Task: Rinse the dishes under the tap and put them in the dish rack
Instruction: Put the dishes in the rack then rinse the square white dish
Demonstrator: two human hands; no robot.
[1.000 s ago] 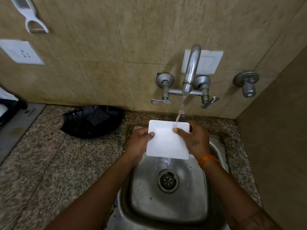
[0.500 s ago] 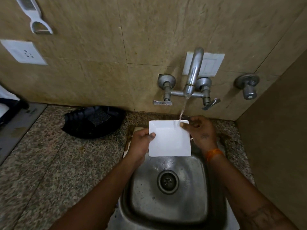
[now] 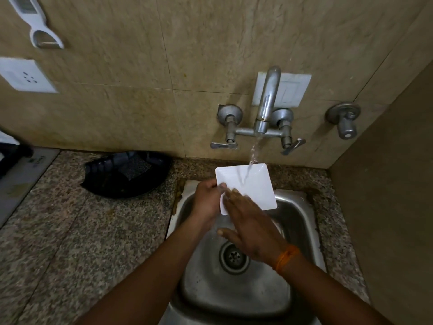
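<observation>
Nearest the viewer, both forearms reach forward over the steel sink, whose drain lies below the right wrist, which wears an orange thread band. The right hand lies flat and straight-fingered across the lower left corner of the white square plate, its fingers close together and the thumb splayed toward the drain; it wipes or presses the face rather than gripping. The left hand, just beyond and to the left, pinches the plate's left edge, thumb on top and fingers curled beneath. The plate is held above the far end of the basin, tilted toward the viewer, its face extending away and to the right of both sets of fingertips. Water from the tap strikes near its far edge and runs down the face. Judged from this, rinsing is under way; the left hand alone carries the plate, so it is the nearer candidate for the transfer. A black ribbed tray, possibly the rack, sits on the granite counter to the left, well apart. On the wall, a white socket plate.
</observation>
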